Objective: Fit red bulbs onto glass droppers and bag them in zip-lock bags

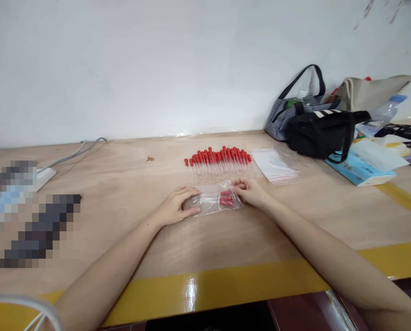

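Observation:
A clear zip bag [210,201] lies flat on the table in front of me, with a few red-bulbed droppers [226,201] inside, their bulbs toward the right end. My right hand [248,191] pinches the bag's right edge between thumb and fingers. At the other end rests my left hand [177,205], thumb and fingers spread apart and touching the bag's left side. Just beyond the bag, many more droppers with red bulbs [219,157] lie in a row, clear stems pointing toward me. A stack of flat zip bags [276,166] sits right of them.
At the back right stand a striped bag [277,120] and a black bag [319,133], beside a blue packet [362,170]. A grey cable [70,156] and a blurred-out dark object [43,232] are on the left. Yellow tape [226,282] runs along the table's front edge.

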